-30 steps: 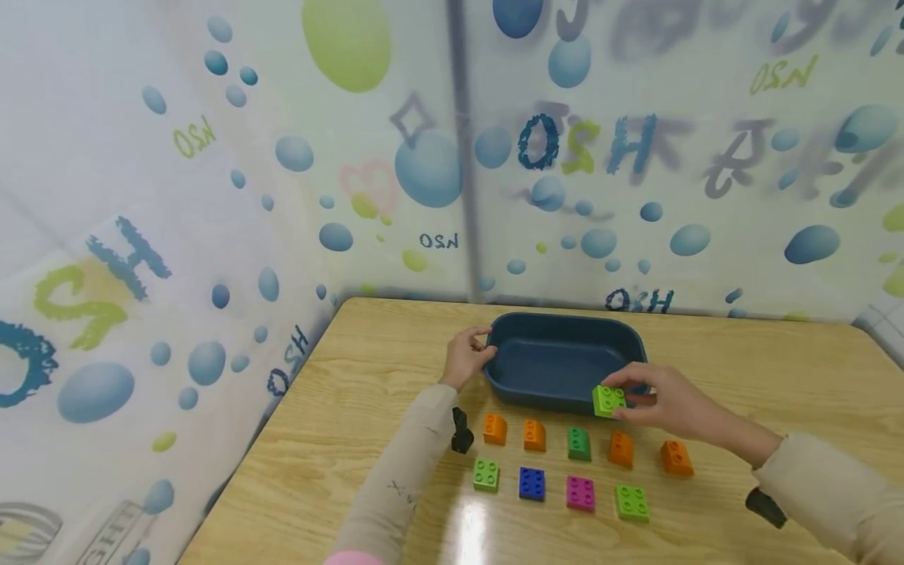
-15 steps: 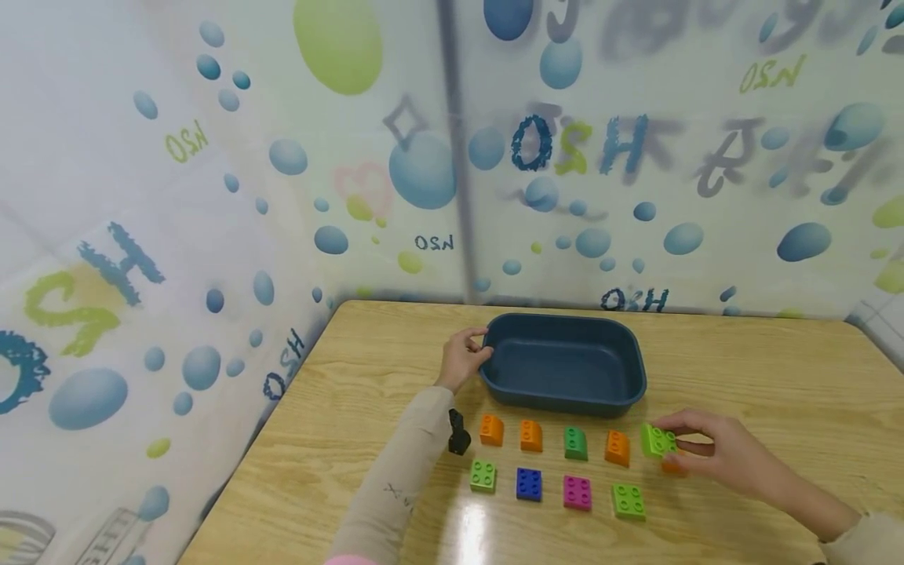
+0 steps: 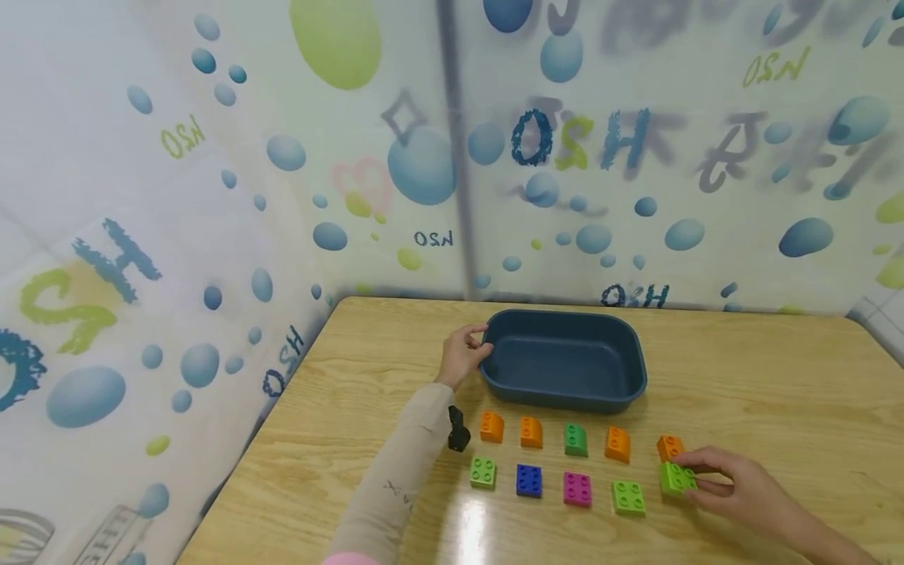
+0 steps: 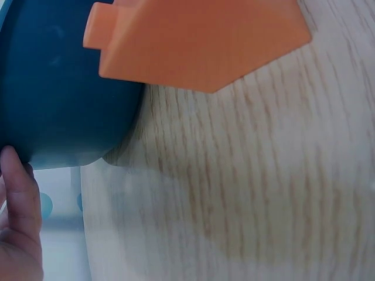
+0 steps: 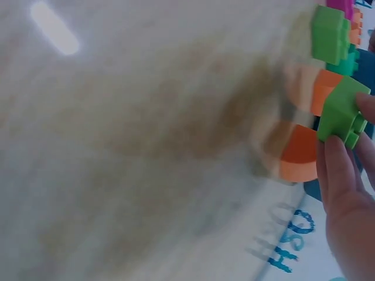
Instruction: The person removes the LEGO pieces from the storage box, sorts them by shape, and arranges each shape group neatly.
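My left hand point(image 3: 462, 357) holds the left end of a dark blue plastic bin point(image 3: 565, 369) by its rim; in the left wrist view, fingers point(image 4: 20, 193) lie against the bin wall. My right hand point(image 3: 741, 490) pinches a light green toy building brick point(image 3: 676, 477) between thumb and fingers, just in front of an orange curved brick point(image 3: 670, 447). In the right wrist view, the light green brick point(image 5: 341, 111) appears tilted, and whether it touches the table is unclear. To its left lies another light green brick point(image 3: 628, 497).
The back row holds orange bricks point(image 3: 531, 432) and a dark green brick point(image 3: 575, 440). In front sit light green point(image 3: 483, 472), blue point(image 3: 529, 480) and magenta point(image 3: 577, 489) bricks. A black wrist strap piece point(image 3: 457, 430) hangs by the left sleeve. A printed curtain stands behind the table.
My right hand has carried the light green brick from the bin's front right corner rightward and toward me, past the orange brick. The left hand stays at the bin.
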The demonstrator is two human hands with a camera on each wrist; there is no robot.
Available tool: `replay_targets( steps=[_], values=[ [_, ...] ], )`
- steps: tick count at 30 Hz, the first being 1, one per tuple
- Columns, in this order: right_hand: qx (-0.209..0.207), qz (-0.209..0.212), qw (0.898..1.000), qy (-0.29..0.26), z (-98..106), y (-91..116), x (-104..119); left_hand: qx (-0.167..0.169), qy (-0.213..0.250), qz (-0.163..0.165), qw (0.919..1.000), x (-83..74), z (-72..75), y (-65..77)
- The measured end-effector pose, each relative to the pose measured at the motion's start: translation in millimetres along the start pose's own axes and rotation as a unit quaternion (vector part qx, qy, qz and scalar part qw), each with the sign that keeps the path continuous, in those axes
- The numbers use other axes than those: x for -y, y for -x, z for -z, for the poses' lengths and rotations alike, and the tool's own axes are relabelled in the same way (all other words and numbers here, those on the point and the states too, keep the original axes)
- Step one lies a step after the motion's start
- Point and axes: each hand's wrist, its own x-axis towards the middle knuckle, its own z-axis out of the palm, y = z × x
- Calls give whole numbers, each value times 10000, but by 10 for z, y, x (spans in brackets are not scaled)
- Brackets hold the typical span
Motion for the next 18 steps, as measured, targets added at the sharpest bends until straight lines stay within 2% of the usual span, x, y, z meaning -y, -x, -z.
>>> replay_targets(
  steps=[5, 13, 16, 18],
  values=[
    [-3, -191, 9989, 434, -34, 65, -49, -9, -12, -48, 10000, -1, 1, 3],
    [252, -1594, 9853, 570, -57, 127, -6, -59, -49, -17, 10000, -9, -10, 11],
    [277, -1811, 9816, 531, -69, 128, -3, -75, -51, -49, 9999, -3, -12, 8],
    [308, -1704, 9833, 559, -73, 123, -12, -85, -60, -67, 9999, 1, -12, 4]
  ],
)
